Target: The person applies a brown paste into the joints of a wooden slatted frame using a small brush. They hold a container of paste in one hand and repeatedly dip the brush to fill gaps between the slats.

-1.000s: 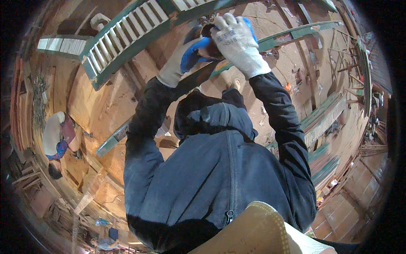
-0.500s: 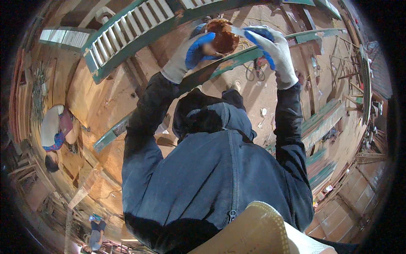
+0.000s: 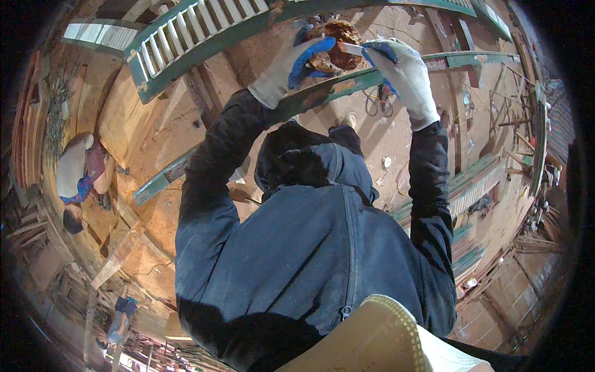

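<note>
Two gloved hands, both yours, are raised at a rough brown container point(image 3: 341, 31) with an open mouth, which serves as the reference for every position given. Your left hand point(image 3: 290, 69), in a white glove with blue-coated fingers, is at the container's left side; its grip is closed, thumb and fingers bent about the wall near the rim. Your right hand point(image 3: 400, 71), gloved alike, is just right of the container; its grip is pinched on a pale flat strip point(image 3: 352, 49), whose free end points left across the container's mouth. Whether the strip touches the inner wall cannot be told. Just below the container in the view, a green beam point(image 3: 356, 84) with bare brown patches runs obliquely, rising to the right. Left of the container slants a green panel point(image 3: 198, 37) with pale slats. Below and right of the container are a red and black item point(image 3: 385, 93) and, farther down, a small white disc point(image 3: 387, 162). Well left of the container and lower, a person point(image 3: 75, 170) bends down.
</note>
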{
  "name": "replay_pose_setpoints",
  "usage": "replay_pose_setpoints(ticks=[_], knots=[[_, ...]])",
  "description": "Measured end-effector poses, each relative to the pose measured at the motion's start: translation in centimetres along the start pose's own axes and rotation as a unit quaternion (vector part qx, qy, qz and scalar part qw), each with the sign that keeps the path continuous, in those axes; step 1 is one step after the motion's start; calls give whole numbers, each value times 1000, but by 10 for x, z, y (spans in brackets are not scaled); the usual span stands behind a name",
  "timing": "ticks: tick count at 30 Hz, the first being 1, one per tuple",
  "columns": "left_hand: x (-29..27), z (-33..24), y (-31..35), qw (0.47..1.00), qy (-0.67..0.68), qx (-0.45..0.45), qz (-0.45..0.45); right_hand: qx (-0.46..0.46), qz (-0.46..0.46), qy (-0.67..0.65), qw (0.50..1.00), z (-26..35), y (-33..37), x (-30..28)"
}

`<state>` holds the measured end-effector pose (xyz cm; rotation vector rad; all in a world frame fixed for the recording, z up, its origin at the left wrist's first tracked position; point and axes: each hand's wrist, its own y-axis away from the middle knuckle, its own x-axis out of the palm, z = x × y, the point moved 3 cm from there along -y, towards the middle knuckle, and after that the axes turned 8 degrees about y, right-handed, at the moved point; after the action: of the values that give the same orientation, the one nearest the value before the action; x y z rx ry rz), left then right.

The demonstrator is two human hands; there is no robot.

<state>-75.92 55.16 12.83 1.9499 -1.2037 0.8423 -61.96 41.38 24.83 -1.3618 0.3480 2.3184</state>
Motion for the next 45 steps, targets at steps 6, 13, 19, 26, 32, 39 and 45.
replay_pose_setpoints(ticks=[6, 13, 19, 26, 32, 39, 45], knots=[[-5, 5, -1, 999, 18, -13, 25, 55, 19, -119, 991, -20, -1, 11], [-19, 7, -5, 997, -72, 6, 25, 101, 95, -370, 919, -31, -7, 18], [-9, 7, -4, 999, 16, -37, -1, 0, 75, -282, 957, -56, -4, 24], [-10, 6, -1, 999, 9, -42, 3, -105, 65, -199, 972, -54, -6, 18], [-15, 10, -4, 999, -3, -31, -12, 90, 127, -290, 944, -61, -8, 31], [-22, 11, -8, 1000, 0, -23, -11, -30, 96, -247, 964, -62, -13, 28], [-3, 6, -3, 999, -3, -46, -20, -51, 101, -237, 965, -66, -11, 10]])
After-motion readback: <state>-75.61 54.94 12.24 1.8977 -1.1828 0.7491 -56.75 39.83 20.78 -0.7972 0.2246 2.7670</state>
